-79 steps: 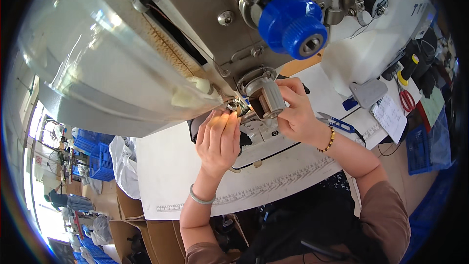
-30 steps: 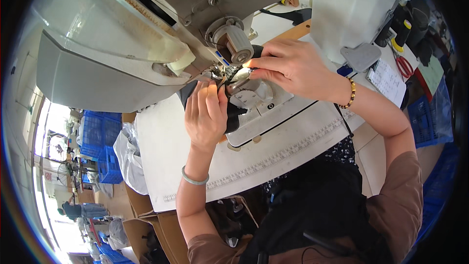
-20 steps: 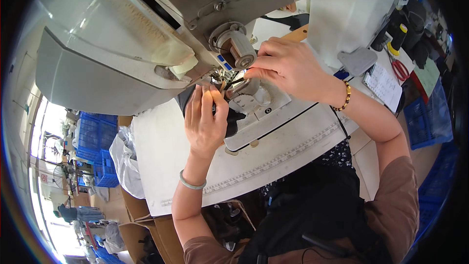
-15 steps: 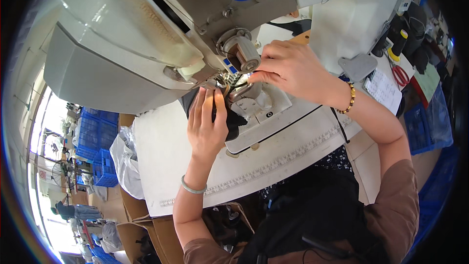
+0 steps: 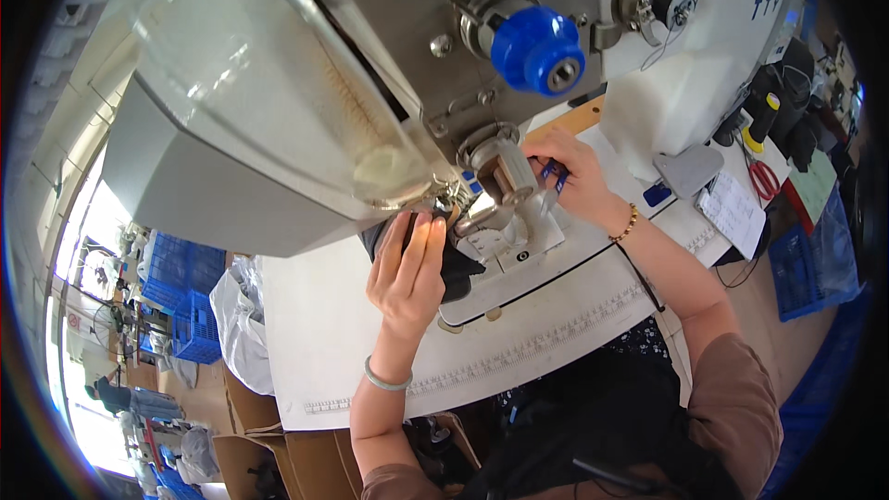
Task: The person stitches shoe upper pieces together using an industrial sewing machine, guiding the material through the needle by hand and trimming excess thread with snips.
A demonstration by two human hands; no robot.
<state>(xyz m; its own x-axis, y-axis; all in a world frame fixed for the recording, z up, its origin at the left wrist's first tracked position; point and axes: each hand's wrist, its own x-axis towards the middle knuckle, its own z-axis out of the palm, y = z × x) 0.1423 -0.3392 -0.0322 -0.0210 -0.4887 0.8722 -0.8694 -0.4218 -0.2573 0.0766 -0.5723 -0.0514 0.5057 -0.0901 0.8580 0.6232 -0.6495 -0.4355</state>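
My left hand [image 5: 407, 282] has its fingers laid over a black fabric piece [image 5: 459, 270] beside the needle area of a large sewing machine [image 5: 241, 194]. Its thumb is hidden; the hand seems to grip the piece. Part of the fabric hangs out to the right of the fingers, over the machine's metal arm. My right hand [image 5: 579, 176] is closed around small dark blue thread snips [image 5: 554, 172], just right of the metal roller [image 5: 505, 171]. The needle itself is hard to make out.
The white table [image 5: 343, 352] carries a printed ruler scale [image 5: 482, 356]. Red-handled scissors [image 5: 763, 180], handwritten paper [image 5: 732, 213], a grey flat pad [image 5: 690, 171] and a yellow-and-black thread cone [image 5: 761, 120] lie right. Blue crates [image 5: 181, 268] and cardboard boxes [image 5: 315, 463] stand left and below.
My right hand has drawn back from the needle area to the right, the snips now showing in it. My left hand stays on the fabric. The whole view has shifted, with more of the machine showing.
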